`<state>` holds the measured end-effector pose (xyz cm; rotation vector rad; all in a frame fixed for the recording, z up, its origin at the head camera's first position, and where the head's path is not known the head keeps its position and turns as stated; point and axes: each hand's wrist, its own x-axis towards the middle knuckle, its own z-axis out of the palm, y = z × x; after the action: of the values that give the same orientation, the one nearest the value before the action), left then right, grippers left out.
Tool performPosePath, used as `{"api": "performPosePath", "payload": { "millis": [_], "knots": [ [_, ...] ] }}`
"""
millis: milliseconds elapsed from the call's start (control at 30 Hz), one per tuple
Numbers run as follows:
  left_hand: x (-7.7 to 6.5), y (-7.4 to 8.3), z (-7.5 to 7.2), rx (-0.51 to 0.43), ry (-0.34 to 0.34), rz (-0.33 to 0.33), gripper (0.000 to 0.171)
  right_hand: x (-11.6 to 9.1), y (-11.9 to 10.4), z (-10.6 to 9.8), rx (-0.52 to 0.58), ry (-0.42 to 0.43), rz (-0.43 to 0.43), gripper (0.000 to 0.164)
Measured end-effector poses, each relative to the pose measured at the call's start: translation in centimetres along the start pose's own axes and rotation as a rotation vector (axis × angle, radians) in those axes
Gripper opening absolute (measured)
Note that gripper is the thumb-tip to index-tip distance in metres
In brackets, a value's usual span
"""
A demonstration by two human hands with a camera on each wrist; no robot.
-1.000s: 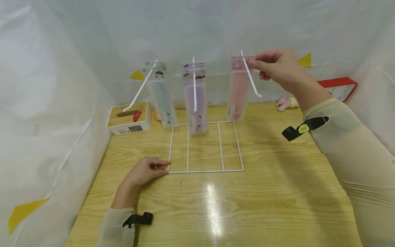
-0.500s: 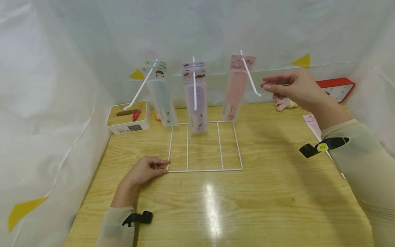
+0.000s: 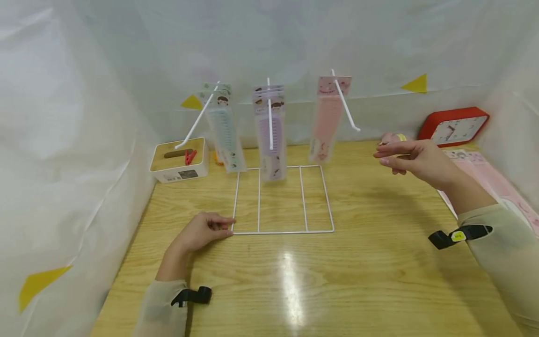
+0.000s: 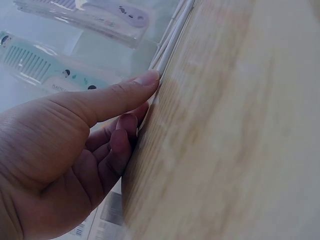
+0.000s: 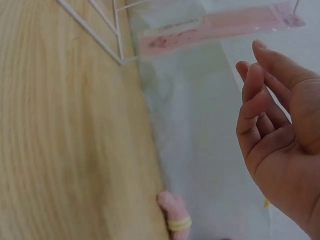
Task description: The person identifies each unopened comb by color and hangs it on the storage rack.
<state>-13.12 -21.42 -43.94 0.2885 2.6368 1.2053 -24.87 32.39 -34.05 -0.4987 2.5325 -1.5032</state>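
A white wire display rack [image 3: 282, 232] stands on the table, its three hooks reaching forward. My left hand [image 3: 205, 232] pinches the front left corner of its base; the left wrist view shows the thumb [image 4: 148, 78] on the wire. From the left hook hangs a packaged green comb [image 3: 224, 133]. Several packaged purple combs [image 3: 275, 166] hang on the middle hook. A packaged pink comb [image 3: 327, 119] hangs from the right hook. My right hand [image 3: 425, 164] hovers over the table right of the rack, fingers loosely bent and holding nothing, apart from the pink comb package.
More pink comb packages [image 3: 484, 171] lie at the table's right edge, partly behind the right arm. A red clock [image 3: 456, 126] and a small pink plush toy [image 3: 391, 137] stand at the back right. Back left is a tissue box [image 3: 168, 164] bearing a red clip [image 3: 190, 157].
My right hand has let go of the pink comb package's top corner and moved down and to the right. The package swung and now hangs on its hook. My left hand stays at the corner.
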Motion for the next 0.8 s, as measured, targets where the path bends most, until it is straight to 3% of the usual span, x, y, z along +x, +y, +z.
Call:
{"api": "performPosePath", "payload": {
  "millis": [367, 500, 733, 800],
  "knots": [
    [0.2, -0.1, 0.1, -0.013, -0.002, -0.006, 0.030, -1.5, 9.2, -4.4, -0.209, 0.000, 0.190, 0.050],
    [0.2, -0.1, 0.1, -0.014, 0.001, -0.005, 0.030, -2.2, 11.3, -6.5, -0.310, 0.038, 0.238, 0.057],
    [0.3, -0.1, 0.1, -0.013, 0.000, -0.012, 0.029, -3.1, 14.3, -9.0, -0.430, 0.145, 0.193, 0.055],
    [0.3, -0.2, 0.1, -0.017, 0.001, -0.013, 0.029, -3.3, 14.8, -9.3, -0.449, 0.127, 0.252, 0.062]
  ]
}}
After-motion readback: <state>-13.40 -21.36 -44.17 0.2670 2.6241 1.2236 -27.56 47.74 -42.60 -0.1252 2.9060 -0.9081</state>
